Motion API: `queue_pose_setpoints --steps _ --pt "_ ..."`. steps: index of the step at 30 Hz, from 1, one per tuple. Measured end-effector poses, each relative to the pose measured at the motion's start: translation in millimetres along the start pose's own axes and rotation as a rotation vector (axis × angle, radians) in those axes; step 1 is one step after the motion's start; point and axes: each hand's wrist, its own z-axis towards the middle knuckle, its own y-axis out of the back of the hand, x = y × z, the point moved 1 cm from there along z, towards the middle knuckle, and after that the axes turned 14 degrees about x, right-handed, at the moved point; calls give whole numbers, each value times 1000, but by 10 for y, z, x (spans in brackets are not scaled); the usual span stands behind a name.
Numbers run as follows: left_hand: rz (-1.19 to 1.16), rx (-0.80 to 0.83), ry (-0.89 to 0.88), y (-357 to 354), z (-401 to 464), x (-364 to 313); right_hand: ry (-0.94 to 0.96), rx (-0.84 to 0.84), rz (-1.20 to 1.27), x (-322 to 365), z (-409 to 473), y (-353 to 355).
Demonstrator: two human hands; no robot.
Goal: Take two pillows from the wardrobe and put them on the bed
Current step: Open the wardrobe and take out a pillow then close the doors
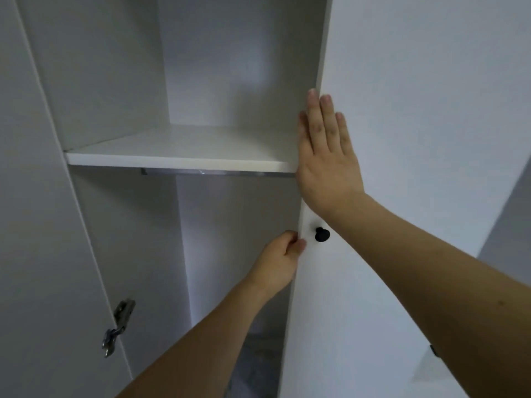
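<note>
- metal hinge (119,326) sits low on the left side of the wardrobe (94,81)
- white shelf (178,152) up inside; something grey down at the bottom, can't tell if it's a pillow
- left hand (280,261) has its fingers clamped on the door (416,139) edge
- black knob (321,234) just beside it
- right hand (326,156) lies flat on the door, fingers straight and slightly apart

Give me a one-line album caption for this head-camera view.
Left hand pinches the wardrobe door edge, right hand flat against it, beside a bare shelf.
</note>
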Motion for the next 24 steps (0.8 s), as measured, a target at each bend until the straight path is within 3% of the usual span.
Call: queue_pose_setpoints --steps 6,15,24 --pt "-32 52 -38 -341 -598 -237 19 -33 -101 -187 -565 597" --pt "105 63 -239 -1388 -1300 -797 154 -101 -245 -1136 -1689 1310" --pt "74 501 -153 -2342 -918 -1107 32 109 -461 -1930 -2402 1650"
